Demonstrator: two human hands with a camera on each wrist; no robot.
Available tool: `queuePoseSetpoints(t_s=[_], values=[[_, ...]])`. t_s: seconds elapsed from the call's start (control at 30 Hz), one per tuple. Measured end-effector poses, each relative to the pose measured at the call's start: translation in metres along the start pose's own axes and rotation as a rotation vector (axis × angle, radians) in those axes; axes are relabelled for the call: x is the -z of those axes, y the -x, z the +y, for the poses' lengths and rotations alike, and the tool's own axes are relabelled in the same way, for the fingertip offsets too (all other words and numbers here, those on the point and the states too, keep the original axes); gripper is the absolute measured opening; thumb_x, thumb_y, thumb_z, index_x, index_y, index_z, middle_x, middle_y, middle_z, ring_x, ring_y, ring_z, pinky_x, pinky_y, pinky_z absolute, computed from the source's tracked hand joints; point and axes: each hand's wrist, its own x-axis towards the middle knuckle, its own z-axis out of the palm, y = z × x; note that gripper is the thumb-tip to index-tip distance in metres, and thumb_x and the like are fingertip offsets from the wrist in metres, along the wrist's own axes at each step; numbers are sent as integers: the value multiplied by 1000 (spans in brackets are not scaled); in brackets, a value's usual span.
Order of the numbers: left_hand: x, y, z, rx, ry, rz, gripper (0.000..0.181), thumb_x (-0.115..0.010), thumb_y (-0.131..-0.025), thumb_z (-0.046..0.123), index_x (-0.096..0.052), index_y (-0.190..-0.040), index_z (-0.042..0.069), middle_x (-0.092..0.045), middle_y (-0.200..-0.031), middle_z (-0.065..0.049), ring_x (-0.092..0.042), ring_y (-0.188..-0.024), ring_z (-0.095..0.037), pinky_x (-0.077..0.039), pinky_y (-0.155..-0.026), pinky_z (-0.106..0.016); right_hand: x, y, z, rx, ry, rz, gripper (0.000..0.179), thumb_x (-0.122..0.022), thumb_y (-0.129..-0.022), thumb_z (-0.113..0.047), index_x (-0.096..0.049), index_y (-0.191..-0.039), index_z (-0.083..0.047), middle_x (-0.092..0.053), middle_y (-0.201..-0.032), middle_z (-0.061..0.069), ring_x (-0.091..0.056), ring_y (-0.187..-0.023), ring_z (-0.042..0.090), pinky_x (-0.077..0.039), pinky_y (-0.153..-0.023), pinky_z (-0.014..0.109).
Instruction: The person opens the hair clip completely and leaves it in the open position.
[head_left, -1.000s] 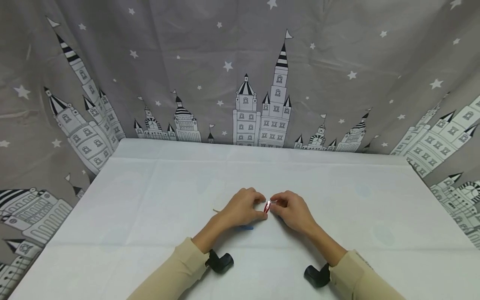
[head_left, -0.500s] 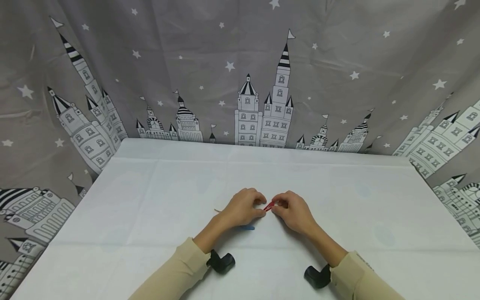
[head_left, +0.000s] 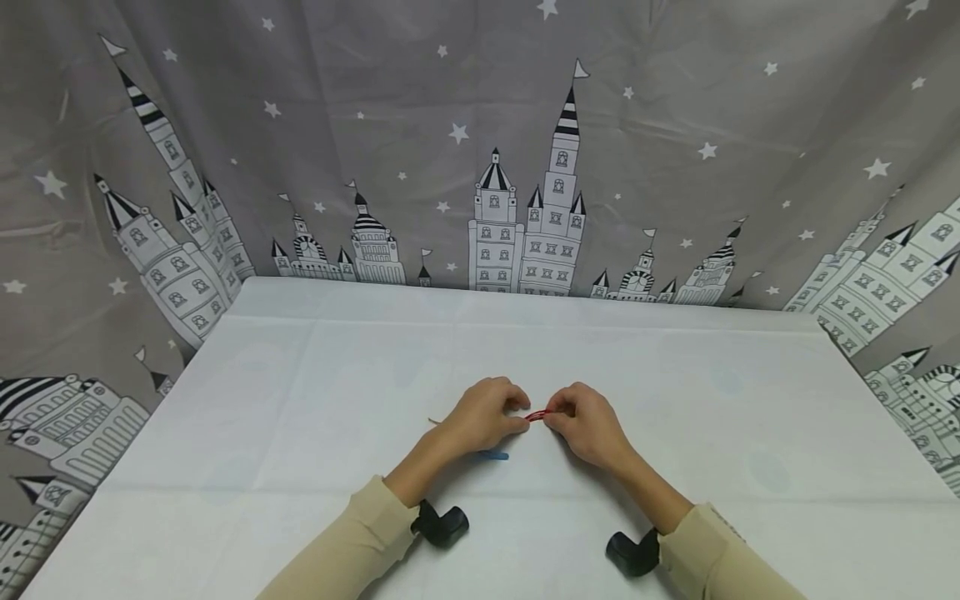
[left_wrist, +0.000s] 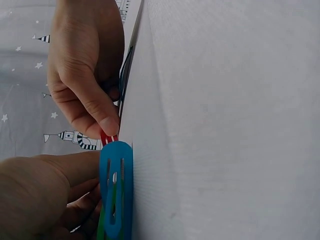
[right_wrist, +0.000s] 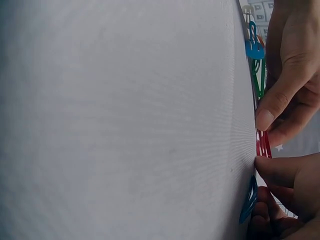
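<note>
A red snap hair clip (head_left: 537, 415) spans the gap between the two hands, low over the white table. My left hand (head_left: 486, 412) pinches its left end between thumb and fingers. At the clip's right end, my right hand (head_left: 588, 422) pinches with thumb and forefinger. In the right wrist view the red clip (right_wrist: 263, 144) shows its slotted middle between both sets of fingertips. A bright blue hair clip (left_wrist: 116, 190) lies beside my left hand, with a green hair clip (right_wrist: 259, 80) next to it. A dark blue hair clip (right_wrist: 248, 202) is by my right hand's curled fingers.
A thin tan piece (head_left: 433, 422) sticks out beyond my left wrist, mostly hidden. The white cloth-covered table (head_left: 675, 375) spreads around the hands. Behind it hangs a grey curtain (head_left: 420, 100) printed with castles and stars. Each sleeve carries a black wrist camera (head_left: 442, 527).
The red hair clip has swung from steeply tilted to nearly level between the fingertips. Both hands have stayed in almost the same place.
</note>
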Motion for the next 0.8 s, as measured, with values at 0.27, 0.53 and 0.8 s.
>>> queuePoseSetpoints(t_s=[0.27, 0.53, 0.8], values=[[1, -1, -2, 6, 45, 9, 8, -74, -86, 3, -75, -93, 6, -66, -86, 1, -60, -80, -14, -49, -75, -30, 1, 0, 1, 0, 1, -4, 6, -73, -84, 0, -70, -81, -5, -57, -82, 2, -49, -76, 18, -41, -71, 34], [1, -1, -3, 5, 70, -10, 9, -70, -87, 0, -76, -92, 5, -66, -84, 1, -57, -76, -11, -48, -72, -27, 1, 0, 3, 34, 7, -21, 2, -75, -84, -2, -75, -85, -4, -58, -83, 0, -54, -80, 17, -44, -75, 35], [2, 2, -2, 12, 69, -14, 8, -68, -90, 2, -75, -94, 6, -66, -85, 2, -57, -76, -11, -48, -72, -28, 2, 1, 2, 39, 7, -38, 8, -74, -84, -1, -78, -88, -7, -58, -84, 0, -56, -82, 17, -45, -75, 36]])
